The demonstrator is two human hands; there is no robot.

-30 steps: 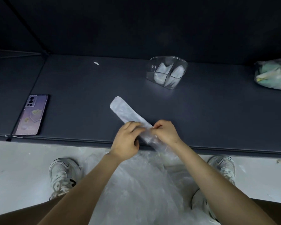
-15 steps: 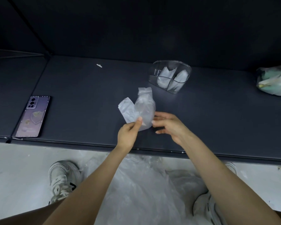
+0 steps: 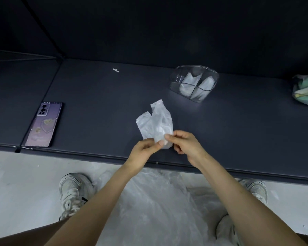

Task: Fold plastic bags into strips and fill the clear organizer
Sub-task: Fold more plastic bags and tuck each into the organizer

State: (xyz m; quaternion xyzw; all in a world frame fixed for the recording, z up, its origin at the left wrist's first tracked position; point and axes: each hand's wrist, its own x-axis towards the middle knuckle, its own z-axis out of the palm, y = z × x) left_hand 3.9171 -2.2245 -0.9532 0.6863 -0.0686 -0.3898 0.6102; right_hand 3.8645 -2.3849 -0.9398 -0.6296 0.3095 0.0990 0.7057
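Fingers (image 3: pixel 159 143) of the left hand (image 3: pixel 144 150) pinch the near end of the doubled-over plastic bag strip (image 3: pixel 156 121) over the dark desk (image 3: pixel 96 103). The right hand (image 3: pixel 185 144) fingers are clamped on that same end. Farther right on the desk stands the clear organizer (image 3: pixel 210 75), with folded bags (image 3: pixel 188 82) in its compartments.
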